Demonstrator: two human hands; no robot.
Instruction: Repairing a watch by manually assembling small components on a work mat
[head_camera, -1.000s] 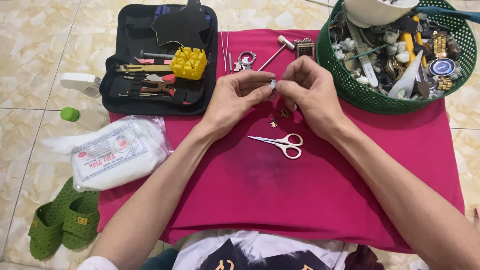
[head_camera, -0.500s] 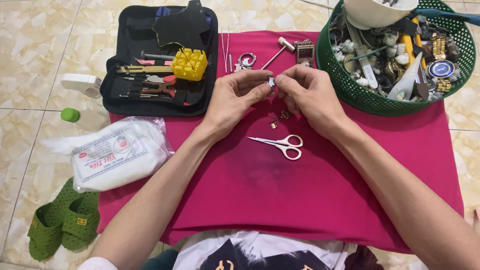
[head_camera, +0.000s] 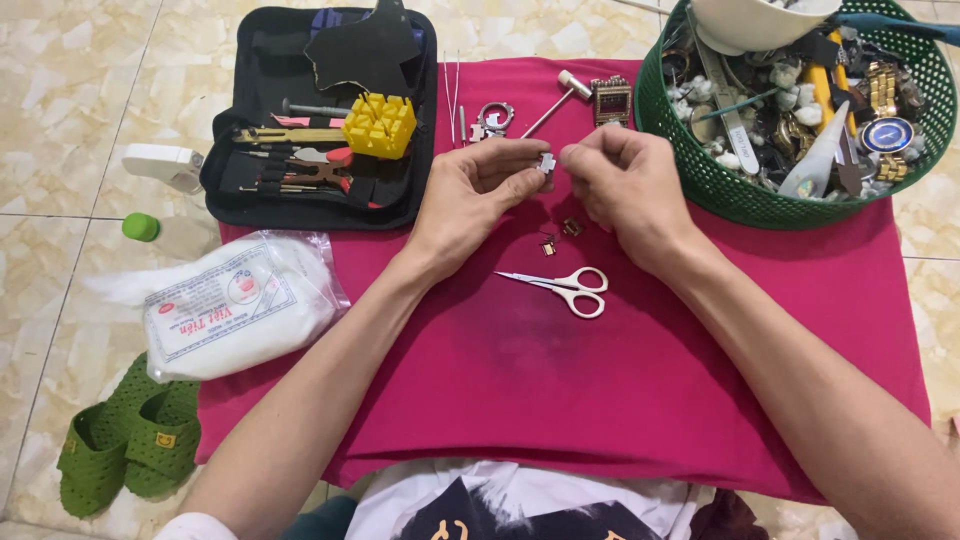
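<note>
Two hands meet over the middle of a magenta cloth (head_camera: 520, 400), pinching one small silvery metal piece (head_camera: 546, 163) between them. Left hand (head_camera: 470, 195) grips it between thumb and forefinger, apparently to steady it; right hand (head_camera: 625, 180) has its fingertips closed together just beside the piece at 3 o'clock, so fine work can be done at close range. Below, at 6 o'clock, two tiny brown parts (head_camera: 560, 236) lie on the cloth, and further down a pair of white-handled scissors (head_camera: 560, 287) rests within easy reach. At 12 o'clock lie a small hammer (head_camera: 560, 95) and a ring-shaped part (head_camera: 494, 119). An open black tool case (head_camera: 320, 130) sits at 10 o'clock, a green basket (head_camera: 760, 195) of odds and ends at 2 o'clock, a white bag (head_camera: 235, 315) at 8 o'clock.
</note>
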